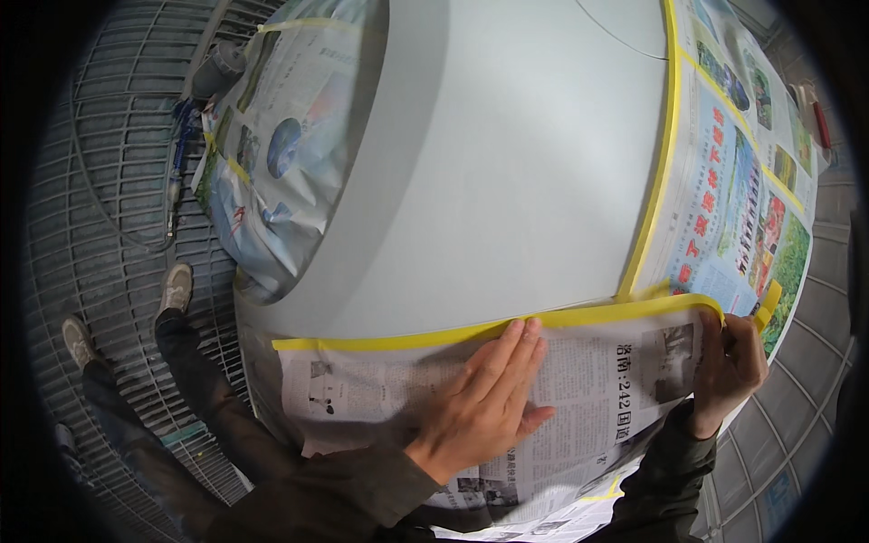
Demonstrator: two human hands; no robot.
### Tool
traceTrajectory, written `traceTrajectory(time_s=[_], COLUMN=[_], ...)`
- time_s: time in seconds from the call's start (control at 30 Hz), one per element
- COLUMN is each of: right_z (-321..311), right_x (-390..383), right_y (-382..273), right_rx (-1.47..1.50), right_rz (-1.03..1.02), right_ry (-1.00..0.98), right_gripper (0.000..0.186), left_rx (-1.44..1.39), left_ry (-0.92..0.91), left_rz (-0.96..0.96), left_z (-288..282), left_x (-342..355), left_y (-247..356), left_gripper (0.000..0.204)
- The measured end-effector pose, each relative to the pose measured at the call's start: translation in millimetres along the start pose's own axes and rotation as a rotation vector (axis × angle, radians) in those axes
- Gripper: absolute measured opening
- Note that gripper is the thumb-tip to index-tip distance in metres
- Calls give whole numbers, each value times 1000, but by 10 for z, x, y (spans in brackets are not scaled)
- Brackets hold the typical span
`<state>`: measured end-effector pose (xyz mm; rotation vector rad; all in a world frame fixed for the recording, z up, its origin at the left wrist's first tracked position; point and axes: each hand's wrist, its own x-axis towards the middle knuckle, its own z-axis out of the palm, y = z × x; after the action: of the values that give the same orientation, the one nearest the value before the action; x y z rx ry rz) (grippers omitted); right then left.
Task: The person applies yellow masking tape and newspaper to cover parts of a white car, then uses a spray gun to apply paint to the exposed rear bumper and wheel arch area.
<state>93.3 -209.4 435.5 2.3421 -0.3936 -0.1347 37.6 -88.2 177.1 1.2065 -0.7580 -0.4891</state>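
Note:
A newspaper sheet (579, 425) lies along the lower edge of a smooth pale grey curved panel (507, 181). Yellow masking tape (398, 338) runs along the sheet's top edge and overlaps the panel. My left hand (484, 398) rests flat on the paper, fingers stretched out, with the fingertips on the tape. At the right end, my right hand (735, 362) is closed, pinching the corner where tape and paper meet. A loose yellow tape end (769, 303) sticks up beside it.
More newspaper masking (697, 217) with yellow tape borders covers the right side. Crumpled covering (299, 163) fills the rounded opening at left. Beyond are a floor grating (118, 190), a hose (90, 181), and a spray-gun-like tool (186, 136). Two legs in light shoes (176, 288) stand lower left.

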Motion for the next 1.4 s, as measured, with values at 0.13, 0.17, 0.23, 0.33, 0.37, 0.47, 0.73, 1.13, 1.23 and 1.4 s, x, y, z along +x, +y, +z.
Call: traceTrajectory(time_s=[0.13,0.17,0.23,0.33,0.37,0.47,0.73,1.13,1.23,1.4], right_z=[125,100,84,-47,-87,-54,-219,-347,-383,-281], right_x=[-67,-101,-184,-163,-195,-298,-423,-376,-357,-305], right_y=[97,203,195,286,254,206,-48,-12,-89,-164], right_rx=[25,21,36,-11,-31,14,207,376,346,299], right_rz=[21,19,129,98,113,78,23,305,381,444], right_ry=[23,4,16,-31,-61,-6,64,-331,-360,-375], right_gripper=[21,20,17,16,14,12,35,30,29,38], left_rx=[25,42,6,-45,-67,-29,-11,-13,18,69], left_ry=[16,11,35,53,53,51,26,8,16,10], left_rz=[-7,-13,-29,-31,-24,-38,-26,-13,-4,5], left_z=[59,76,140,147,129,167,120,146,155,159], left_x=[81,83,82,95,80,62,101,185,190,181], left_y=[37,50,108,138,144,118,107,141,137,119], left_gripper=[66,67,68,69,69,69,66,64,62,60])
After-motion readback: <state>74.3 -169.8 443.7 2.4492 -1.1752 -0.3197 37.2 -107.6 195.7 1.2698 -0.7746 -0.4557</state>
